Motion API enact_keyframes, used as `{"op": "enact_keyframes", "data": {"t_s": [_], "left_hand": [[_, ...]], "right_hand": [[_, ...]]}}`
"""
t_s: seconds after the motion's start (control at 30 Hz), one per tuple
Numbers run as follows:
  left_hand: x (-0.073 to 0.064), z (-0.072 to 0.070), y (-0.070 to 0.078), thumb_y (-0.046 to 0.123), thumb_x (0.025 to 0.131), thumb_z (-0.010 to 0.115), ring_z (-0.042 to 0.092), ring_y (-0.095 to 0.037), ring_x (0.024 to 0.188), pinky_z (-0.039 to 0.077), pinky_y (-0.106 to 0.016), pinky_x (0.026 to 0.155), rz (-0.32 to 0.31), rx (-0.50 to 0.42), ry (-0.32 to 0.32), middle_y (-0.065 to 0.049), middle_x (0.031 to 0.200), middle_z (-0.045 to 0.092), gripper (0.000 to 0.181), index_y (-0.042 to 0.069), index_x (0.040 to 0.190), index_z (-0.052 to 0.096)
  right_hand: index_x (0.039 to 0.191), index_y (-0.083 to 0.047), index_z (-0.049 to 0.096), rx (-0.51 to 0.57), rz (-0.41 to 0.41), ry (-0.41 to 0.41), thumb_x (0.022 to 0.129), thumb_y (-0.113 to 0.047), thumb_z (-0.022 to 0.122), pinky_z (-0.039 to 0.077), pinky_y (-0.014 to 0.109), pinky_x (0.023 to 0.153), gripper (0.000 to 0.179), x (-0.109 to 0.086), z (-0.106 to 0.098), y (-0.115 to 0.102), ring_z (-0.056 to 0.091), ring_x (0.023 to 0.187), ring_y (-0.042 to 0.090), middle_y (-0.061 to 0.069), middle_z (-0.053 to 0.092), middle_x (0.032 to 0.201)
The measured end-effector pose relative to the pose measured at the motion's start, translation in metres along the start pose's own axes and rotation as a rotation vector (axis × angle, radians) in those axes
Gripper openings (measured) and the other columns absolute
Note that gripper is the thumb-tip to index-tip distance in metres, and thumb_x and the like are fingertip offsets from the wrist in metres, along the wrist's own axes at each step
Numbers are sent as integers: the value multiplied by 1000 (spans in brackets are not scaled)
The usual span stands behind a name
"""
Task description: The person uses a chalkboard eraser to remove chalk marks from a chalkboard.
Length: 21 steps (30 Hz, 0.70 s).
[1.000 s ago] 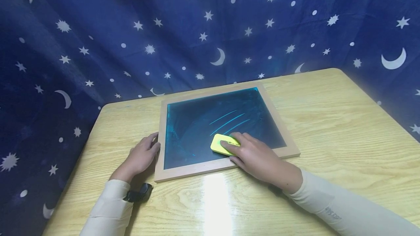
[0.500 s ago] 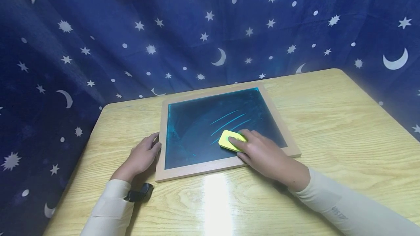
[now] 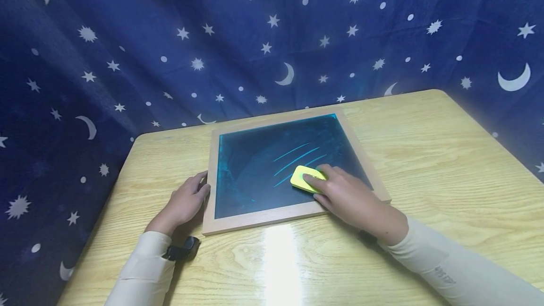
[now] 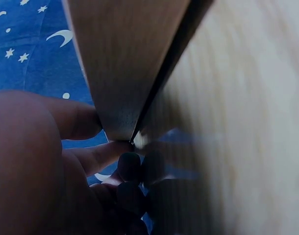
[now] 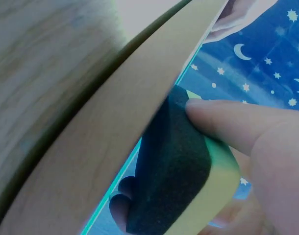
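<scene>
A framed blackboard (image 3: 246, 169) lies flat on the table, with several slanting blue chalk lines (image 3: 297, 160) near its middle. My right hand (image 3: 348, 198) grips a yellow board eraser (image 3: 299, 181) over the lower right part of the writing surface. In the right wrist view, the eraser's dark pad (image 5: 171, 166) shows beside the wooden frame, with thumb and fingers on opposite sides of it. At the board's left side, my left hand (image 3: 183, 203) touches the frame's outer edge (image 4: 122, 73), its fingers reaching along it.
Light wood table (image 3: 446, 169) surrounds the board, and a bright reflection lies in front of it. A dark blue curtain (image 3: 238, 37) with moons and stars hangs behind and to the left. A black strap (image 3: 183, 249) sits at my left wrist.
My right hand has slid the eraser right and slightly up across the board, uncovering the lower ends of the chalk lines. My left hand stays at the frame's edge.
</scene>
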<state>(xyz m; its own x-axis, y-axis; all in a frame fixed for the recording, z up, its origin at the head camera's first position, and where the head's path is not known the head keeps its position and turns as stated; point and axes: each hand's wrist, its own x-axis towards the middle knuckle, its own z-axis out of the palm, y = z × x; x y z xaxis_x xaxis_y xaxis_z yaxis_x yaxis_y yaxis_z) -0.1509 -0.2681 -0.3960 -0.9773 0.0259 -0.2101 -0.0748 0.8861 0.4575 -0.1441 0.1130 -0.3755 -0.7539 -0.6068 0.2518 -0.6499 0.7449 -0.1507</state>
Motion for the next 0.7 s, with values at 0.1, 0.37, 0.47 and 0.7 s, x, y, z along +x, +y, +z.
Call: {"op": "enact_keyframes", "data": {"t_s": [0.1,0.37,0.47,0.7], "left_hand": [[0,0,-1,31,107,32,42,-46,137,27,-72,107,-2,1,1,-26,145,47,56,2,155,30],[1,1,-2,31,107,32,43,-47,136,27,-72,107,-2,-2,7,-26,144,47,56,2,155,30],[1,1,-2,31,107,32,43,-47,136,26,-72,108,1,-2,10,-27,144,48,56,2,155,31],[0,1,0,32,107,32,42,-47,138,25,-73,109,-4,2,10,-26,146,46,56,3,155,31]], "right_hand": [[135,-13,64,-2,10,-3,89,-16,76,60,46,77,48,0,-2,1,66,102,35,21,62,121],[133,-12,63,-20,47,-39,87,-16,77,59,45,75,48,1,-3,5,65,95,32,19,62,113],[132,-12,63,-26,57,-49,87,-17,77,59,44,75,48,1,-3,7,64,91,30,18,61,112],[130,-11,63,-44,45,-37,86,-17,78,59,44,75,47,1,-3,9,64,89,30,18,62,111]]}}
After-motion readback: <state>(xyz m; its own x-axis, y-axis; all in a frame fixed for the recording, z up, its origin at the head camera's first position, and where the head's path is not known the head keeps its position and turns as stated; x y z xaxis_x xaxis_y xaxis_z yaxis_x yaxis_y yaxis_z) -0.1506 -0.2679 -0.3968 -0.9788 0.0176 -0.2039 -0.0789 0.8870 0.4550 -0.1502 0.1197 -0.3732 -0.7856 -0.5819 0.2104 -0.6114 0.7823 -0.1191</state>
